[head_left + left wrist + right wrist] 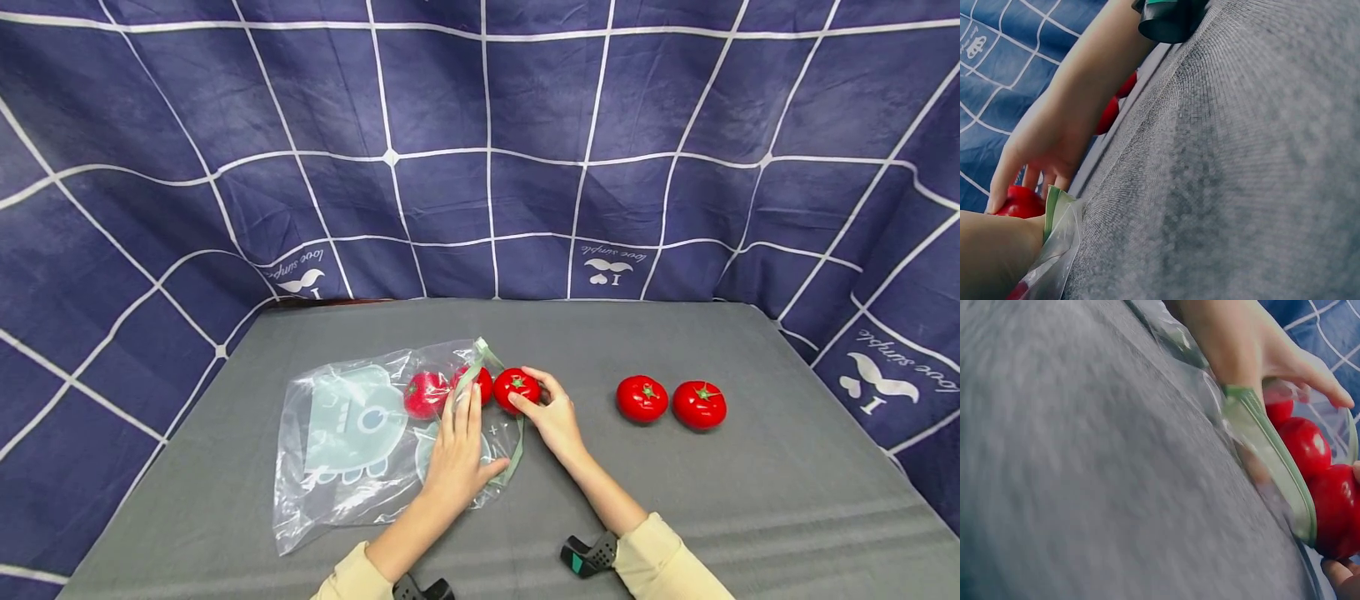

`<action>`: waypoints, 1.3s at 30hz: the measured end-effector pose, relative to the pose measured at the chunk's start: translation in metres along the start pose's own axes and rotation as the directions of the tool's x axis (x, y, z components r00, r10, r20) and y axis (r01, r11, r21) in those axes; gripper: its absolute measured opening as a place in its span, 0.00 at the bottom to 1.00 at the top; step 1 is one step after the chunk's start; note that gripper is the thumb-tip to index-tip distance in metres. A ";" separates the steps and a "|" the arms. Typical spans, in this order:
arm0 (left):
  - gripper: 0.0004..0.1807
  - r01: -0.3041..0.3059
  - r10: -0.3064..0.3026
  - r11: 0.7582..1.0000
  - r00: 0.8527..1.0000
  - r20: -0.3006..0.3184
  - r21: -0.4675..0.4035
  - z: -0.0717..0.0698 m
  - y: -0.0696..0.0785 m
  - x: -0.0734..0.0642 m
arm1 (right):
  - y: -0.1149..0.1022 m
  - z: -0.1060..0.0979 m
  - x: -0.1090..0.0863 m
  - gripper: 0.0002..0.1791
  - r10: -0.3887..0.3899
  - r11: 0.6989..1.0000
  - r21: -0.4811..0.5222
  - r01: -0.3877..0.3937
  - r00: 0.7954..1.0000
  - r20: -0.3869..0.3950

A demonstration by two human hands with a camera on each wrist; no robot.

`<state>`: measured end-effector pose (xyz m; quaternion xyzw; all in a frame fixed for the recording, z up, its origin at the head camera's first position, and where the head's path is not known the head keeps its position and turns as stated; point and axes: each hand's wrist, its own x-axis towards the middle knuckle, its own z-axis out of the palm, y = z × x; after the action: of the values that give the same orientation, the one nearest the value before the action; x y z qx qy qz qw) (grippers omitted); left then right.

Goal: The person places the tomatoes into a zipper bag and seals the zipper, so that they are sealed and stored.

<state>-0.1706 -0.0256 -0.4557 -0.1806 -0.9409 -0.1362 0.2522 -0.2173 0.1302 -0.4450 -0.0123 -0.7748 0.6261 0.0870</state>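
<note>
A clear zip bag [352,508] with a green zip edge and pale green cartoon print lies flat, its mouth facing right. Inside are two red tomatoes: one deeper tomato [425,396] seen through the plastic, and another tomato [480,386] near the mouth, partly behind my fingers. My left hand [453,454] rests at the mouth, fingers straight and thumb spread, with the zip edge [1272,447] parted around them. My right hand [557,418] grips a third tomato [516,390] between thumb and fingers, right at the opening and close against the tomato inside.
Two more tomatoes sit side by side on the right of the grey table [750,500]: a nearer-in tomato [642,398] and an outer tomato [699,405]. A dark blue curtain [540,200] with white grid lines hangs behind the table and along both sides.
</note>
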 end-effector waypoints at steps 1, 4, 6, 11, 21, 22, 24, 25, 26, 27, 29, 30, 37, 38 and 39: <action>0.64 -0.002 0.002 1.000 1.000 0.001 0.009 0.000 0.000 0.000 | 0.000 0.002 0.000 0.28 -0.003 1.000 0.002 0.003 1.000 0.009; 0.64 -0.004 0.004 1.000 1.000 0.010 0.023 0.000 0.001 -0.001 | -0.001 0.009 -0.002 0.28 -0.007 1.000 0.003 0.007 1.000 0.028; 0.64 -0.004 0.004 1.000 1.000 0.018 0.024 0.001 0.001 -0.002 | -0.007 0.012 -0.005 0.28 -0.011 1.000 0.009 0.011 0.999 0.032; 0.64 0.006 -0.006 1.000 1.000 0.028 0.003 0.001 0.002 -0.002 | -0.029 0.019 -0.014 0.26 -0.041 0.999 0.007 0.041 0.999 0.032; 0.64 -0.010 0.010 1.000 1.000 0.000 0.014 0.002 0.001 -0.001 | -0.017 0.036 -0.007 0.26 -0.115 0.993 0.034 0.113 0.991 0.072; 0.64 -0.010 0.010 1.000 1.000 -0.003 0.013 0.002 0.001 -0.001 | -0.012 0.037 -0.005 0.26 -0.123 0.992 0.036 0.120 0.990 0.073; 0.64 -0.006 0.006 1.000 1.000 -0.004 0.008 0.003 0.001 -0.001 | -0.005 0.040 -0.001 0.27 -0.127 0.991 0.042 0.124 0.989 0.071; 0.64 -0.004 0.004 1.000 1.000 -0.005 0.008 0.003 0.001 -0.001 | -0.003 0.041 -0.001 0.27 -0.133 0.991 0.034 0.131 0.989 0.071; 0.64 -0.002 0.002 1.000 1.000 -0.005 0.007 0.003 0.001 -0.001 | -0.003 0.042 0.000 0.27 -0.141 0.990 0.018 0.140 0.987 0.076; 0.64 0.000 0.000 1.000 1.000 -0.005 0.008 0.003 0.001 -0.001 | -0.002 0.042 0.000 0.26 -0.149 0.989 -0.004 0.150 0.986 0.079; 0.64 0.000 0.000 1.000 1.000 -0.003 0.008 0.003 0.001 -0.001 | -0.001 0.042 0.000 0.26 -0.162 0.984 -0.056 0.167 0.983 0.084; 0.64 0.000 0.000 1.000 1.000 -0.002 0.008 0.002 0.001 -0.001 | -0.001 0.041 0.001 0.26 -0.168 0.980 -0.091 0.176 0.982 0.087; 0.64 -0.003 0.003 1.000 1.000 -0.003 0.002 0.002 0.001 0.000 | -0.002 0.033 0.001 0.28 -0.178 0.959 -0.194 0.205 0.972 0.151; 0.64 -0.003 0.003 1.000 1.000 -0.003 0.007 0.002 0.001 0.000 | -0.003 0.031 0.001 0.28 -0.177 0.959 -0.194 0.206 0.972 0.157; 0.64 -0.004 0.004 1.000 1.000 -0.005 0.011 0.002 0.001 0.000 | -0.004 0.029 0.001 0.29 -0.176 0.961 -0.184 0.205 0.971 0.161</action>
<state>-0.1713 -0.0241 -0.4567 -0.1808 -0.9406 -0.1312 0.2558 -0.2223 0.1012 -0.4470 0.0988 -0.8353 0.5334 0.0894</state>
